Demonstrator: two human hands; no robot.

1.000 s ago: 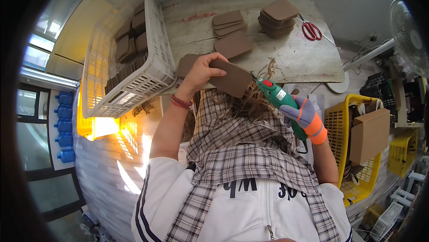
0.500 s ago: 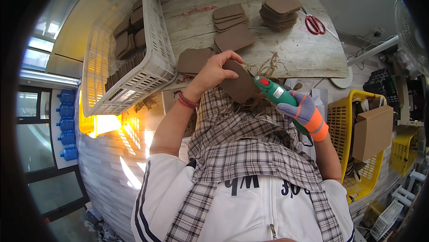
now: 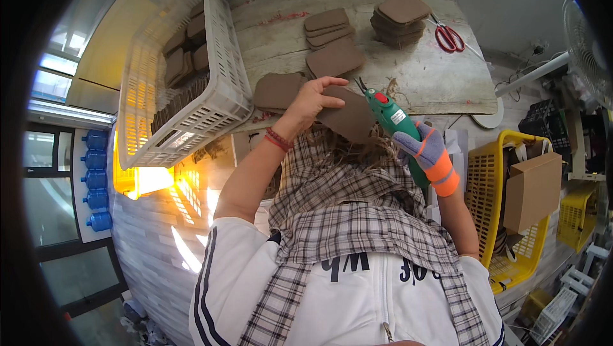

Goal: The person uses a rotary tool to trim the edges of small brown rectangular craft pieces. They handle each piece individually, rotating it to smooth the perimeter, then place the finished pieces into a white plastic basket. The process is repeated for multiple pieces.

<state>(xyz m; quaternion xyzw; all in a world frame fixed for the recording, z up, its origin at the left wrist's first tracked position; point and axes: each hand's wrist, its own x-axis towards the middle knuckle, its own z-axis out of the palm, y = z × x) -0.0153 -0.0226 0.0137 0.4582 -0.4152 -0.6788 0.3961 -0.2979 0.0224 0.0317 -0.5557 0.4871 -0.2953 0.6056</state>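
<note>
My bare left hand grips a brown pad with rounded corners by its upper left edge, the index finger stretched past it. The pad is held over my lap, just off the table's near edge. In my right hand, in a grey and orange glove, is a green electric cutter with a red button. Its slim blades point up and away, slightly parted, beside the pad's right edge. Brown trimmings lie on my checked apron below the pad.
On the worn table sit a tall pad stack, smaller pad piles and red-handled scissors. A white crate of pads stands at the left. To the right are a yellow basket with a cardboard box and a fan.
The cutter has swung more upright, and its blades have moved up and away from the pad's edge. Strips that stood up at the blades have dropped. The pad has tilted slightly in my left hand.
</note>
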